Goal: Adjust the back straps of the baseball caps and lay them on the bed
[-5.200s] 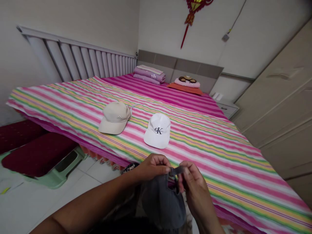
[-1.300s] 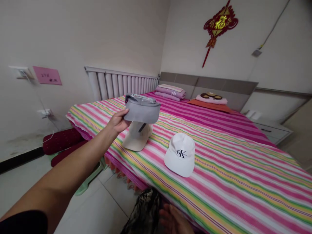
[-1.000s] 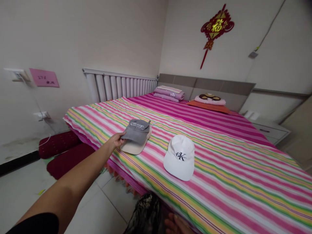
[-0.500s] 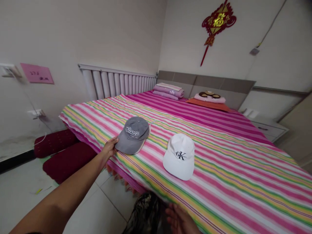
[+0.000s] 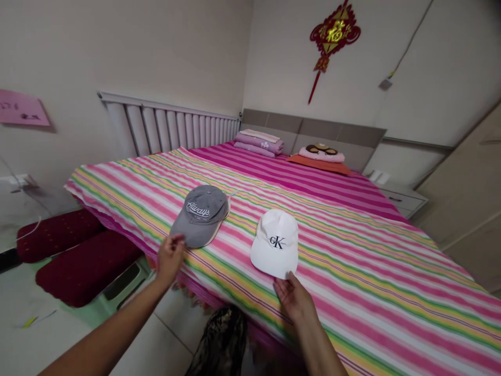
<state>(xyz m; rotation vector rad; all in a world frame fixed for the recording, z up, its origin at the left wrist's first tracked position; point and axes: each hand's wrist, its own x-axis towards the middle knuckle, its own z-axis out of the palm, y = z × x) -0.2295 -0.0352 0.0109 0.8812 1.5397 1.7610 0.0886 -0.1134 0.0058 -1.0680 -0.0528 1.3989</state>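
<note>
A grey baseball cap [image 5: 205, 202] with white "Always" lettering lies on the striped bed cover, its brim pointing at me. My left hand [image 5: 170, 258] is at the brim's near left corner, fingers closed together on the edge. To the right lies a white baseball cap [image 5: 276, 227] with black letters on its front, brim also facing me. My right hand [image 5: 294, 298] has the thumb at the near edge of that brim, with the other fingers lower, partly under it. Both caps rest on the cover.
The striped bed cover [image 5: 371, 292] spreads over the bed. Folded purple bedding [image 5: 258, 143] and a pink folded item [image 5: 321, 154] lie by the headboard [image 5: 344, 141]. Dark red padded stools [image 5: 90, 266] stand at left; a radiator [image 5: 172, 125] lines the wall. A white nightstand [image 5: 403, 198] is at right.
My right hand has come up from the bed's near edge to the white cap's brim. My left hand stays at the grey cap's brim. The view has shifted slightly right.
</note>
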